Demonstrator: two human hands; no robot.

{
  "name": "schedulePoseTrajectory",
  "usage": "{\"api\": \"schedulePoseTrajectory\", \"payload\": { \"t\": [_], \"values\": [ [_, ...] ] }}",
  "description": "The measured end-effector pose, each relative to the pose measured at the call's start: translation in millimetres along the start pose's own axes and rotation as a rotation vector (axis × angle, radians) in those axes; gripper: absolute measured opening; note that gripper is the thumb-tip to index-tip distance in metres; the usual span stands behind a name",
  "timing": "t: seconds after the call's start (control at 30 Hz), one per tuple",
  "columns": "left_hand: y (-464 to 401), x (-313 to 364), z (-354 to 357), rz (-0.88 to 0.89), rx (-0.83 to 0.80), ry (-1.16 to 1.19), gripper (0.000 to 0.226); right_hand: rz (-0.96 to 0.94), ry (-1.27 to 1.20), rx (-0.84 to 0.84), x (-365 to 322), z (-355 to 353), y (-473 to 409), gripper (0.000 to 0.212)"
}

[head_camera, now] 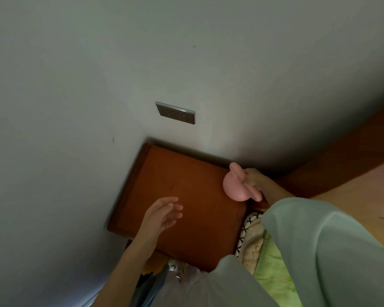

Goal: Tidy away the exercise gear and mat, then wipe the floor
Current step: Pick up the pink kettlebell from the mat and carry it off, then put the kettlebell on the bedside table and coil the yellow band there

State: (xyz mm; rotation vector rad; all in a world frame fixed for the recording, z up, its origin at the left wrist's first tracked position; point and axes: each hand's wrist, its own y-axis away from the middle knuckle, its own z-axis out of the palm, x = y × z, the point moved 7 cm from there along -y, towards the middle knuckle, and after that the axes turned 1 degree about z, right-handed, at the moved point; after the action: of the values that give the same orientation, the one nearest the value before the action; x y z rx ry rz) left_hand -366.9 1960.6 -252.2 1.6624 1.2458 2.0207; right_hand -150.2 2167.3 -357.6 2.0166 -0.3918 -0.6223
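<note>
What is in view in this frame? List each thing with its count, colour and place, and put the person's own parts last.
dumbbell: one, pink, at the right rear edge of the cabinet top, held in the right hand
cabinet: one, reddish-brown wood, set in the corner against the wall
wall socket: one, grey metal plate, on the wall above the cabinet
wall: grey-white, filling the upper frame
bedding: green, with a black-and-white patterned edge, right of the cabinet
left hand: open, fingers spread above the cabinet top, holding nothing
right hand: grips the dumbbell
sleeve: pale green, on the right arm
</note>
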Motion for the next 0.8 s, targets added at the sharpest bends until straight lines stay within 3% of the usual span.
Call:
{"api": "schedulePoseTrajectory", "payload": {
  "t": [0.1, 0.2, 0.33, 0.5, 0.63, 0.8],
  "values": [
    [0.5, -0.6, 3.6, -0.008, -0.009, 0.004, 0.02, 0.005, -0.005, 0.042, 0.1, 0.5, 5.3, 0.059],
    [4.4, 0.3, 6.7, -0.013, -0.025, 0.003, 0.02, -0.075, 0.088, 0.107, 0.8, 2.1, 14.0, 0.048],
    [14.0, 9.2, 9.2, 0.015, -0.048, -0.011, 0.02, -0.17, -0.015, 0.169, 11.0, 0.7, 37.8, 0.045],
    [27.5, 27.1, -2.4, 0.085, -0.024, 0.019, 0.021, -0.117, -0.568, 0.052, 26.1, 1.2, 94.0, 0.031],
    [41.9, 42.4, -14.3, 0.145, -0.049, 0.039, 0.023, -0.357, -0.778, -0.016, 15.0, -2.3, 191.2, 0.018],
    [63.9, 58.0, -12.2, 0.22, -0.142, 0.055, 0.023, -0.52, -0.962, 0.137, 33.8, 12.8, 273.0, 0.025]
  ]
}}
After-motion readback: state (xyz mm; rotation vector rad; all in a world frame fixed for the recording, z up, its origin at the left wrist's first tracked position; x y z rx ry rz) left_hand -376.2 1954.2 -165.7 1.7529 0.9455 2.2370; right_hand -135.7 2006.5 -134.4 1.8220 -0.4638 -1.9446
